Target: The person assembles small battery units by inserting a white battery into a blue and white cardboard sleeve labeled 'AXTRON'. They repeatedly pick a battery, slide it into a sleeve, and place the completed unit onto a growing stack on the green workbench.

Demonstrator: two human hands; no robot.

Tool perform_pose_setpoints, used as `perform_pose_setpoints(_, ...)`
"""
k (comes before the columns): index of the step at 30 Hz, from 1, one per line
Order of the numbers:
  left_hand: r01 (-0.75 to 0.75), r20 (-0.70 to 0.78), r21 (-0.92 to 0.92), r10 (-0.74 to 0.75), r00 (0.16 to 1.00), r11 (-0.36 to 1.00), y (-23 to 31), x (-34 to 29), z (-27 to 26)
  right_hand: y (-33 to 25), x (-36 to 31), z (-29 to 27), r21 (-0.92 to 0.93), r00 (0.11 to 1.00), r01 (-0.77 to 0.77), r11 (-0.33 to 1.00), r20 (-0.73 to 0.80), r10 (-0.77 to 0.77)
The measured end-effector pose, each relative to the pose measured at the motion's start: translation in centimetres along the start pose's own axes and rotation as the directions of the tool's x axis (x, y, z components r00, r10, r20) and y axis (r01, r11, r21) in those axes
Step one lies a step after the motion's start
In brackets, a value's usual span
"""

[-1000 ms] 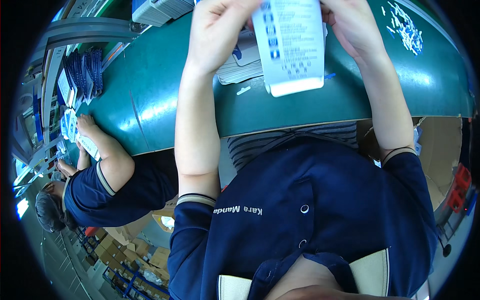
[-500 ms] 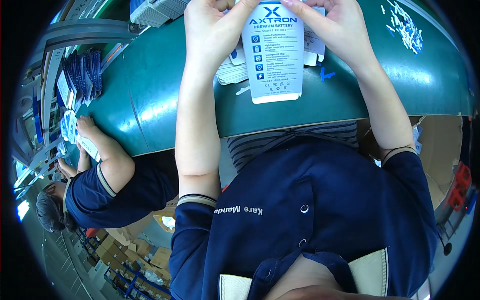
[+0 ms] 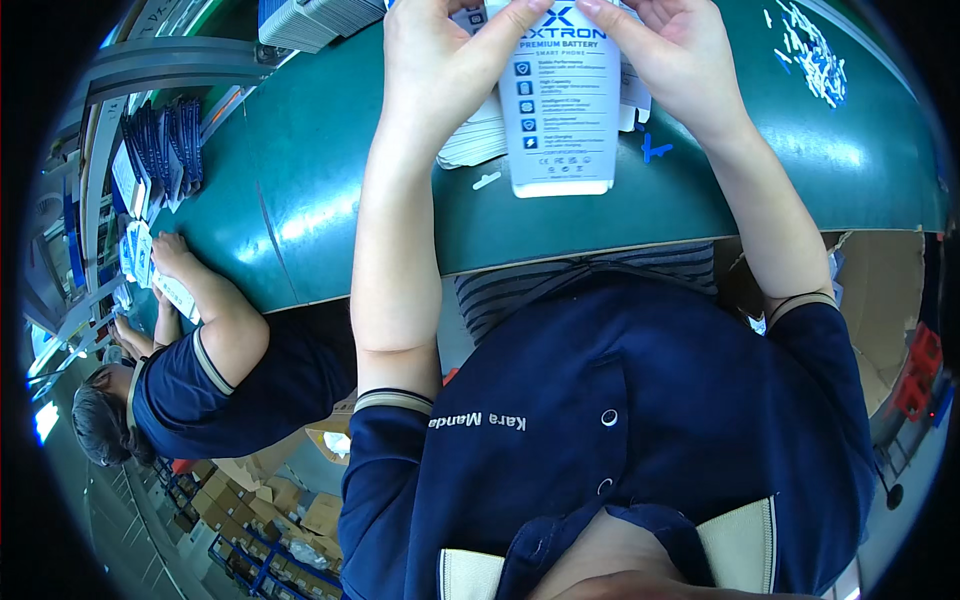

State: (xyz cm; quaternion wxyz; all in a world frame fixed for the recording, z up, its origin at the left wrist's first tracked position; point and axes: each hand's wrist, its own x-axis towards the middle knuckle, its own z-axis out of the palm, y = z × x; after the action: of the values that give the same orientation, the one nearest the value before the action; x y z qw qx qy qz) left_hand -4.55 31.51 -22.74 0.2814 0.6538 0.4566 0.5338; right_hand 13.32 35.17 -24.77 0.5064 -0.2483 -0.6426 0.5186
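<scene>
Hands (image 3: pixel 435 62) clamped on white printed packet (image 3: pixel 566 120), thumbs on front near top, other fingers partly hidden.

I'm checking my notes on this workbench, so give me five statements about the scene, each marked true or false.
1. The left hand and right hand both hold the white pack. True.
2. The tabletop is red. False: it is green.
3. Scattered white and blue pieces lie to the right of the right hand. True.
4. A co-worker is at the picture's right. False: at the left.
5. The wearer's shirt has long sleeves. False: they are short.
</scene>
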Motion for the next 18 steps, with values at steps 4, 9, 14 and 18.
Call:
perform_pose_setpoints(4, -0.187, 0.081, 0.141, 0.177, 0.981, 0.972, -0.6, 0.3, -0.5, 0.0, 0.0, 0.0, 0.1, 0.997, -0.079, 0.992, 0.012, 0.078)
perform_pose_setpoints(9, -0.039, 0.041, 0.09, 0.036, 0.999, 0.995, 0.1, 0.0, -0.4, 0.0, 0.1, -0.1, 0.127, 0.993, -0.11, 0.986, 0.067, 0.102)
perform_pose_setpoints(14, 0.03, 0.018, 0.074, -0.031, 0.999, 0.997, 0.2, -0.2, -0.1, -0.4, 0.2, -0.3, 0.003, 0.995, -0.046, 0.999, 0.085, 0.045)
perform_pose_setpoints(18, 0.102, 0.007, -0.067, -0.102, 0.995, 0.992, -0.1, -0.4, 0.2, -1.9, -0.2, 0.2, -0.235, 0.997, 0.075, 0.969, 0.044, -0.066)
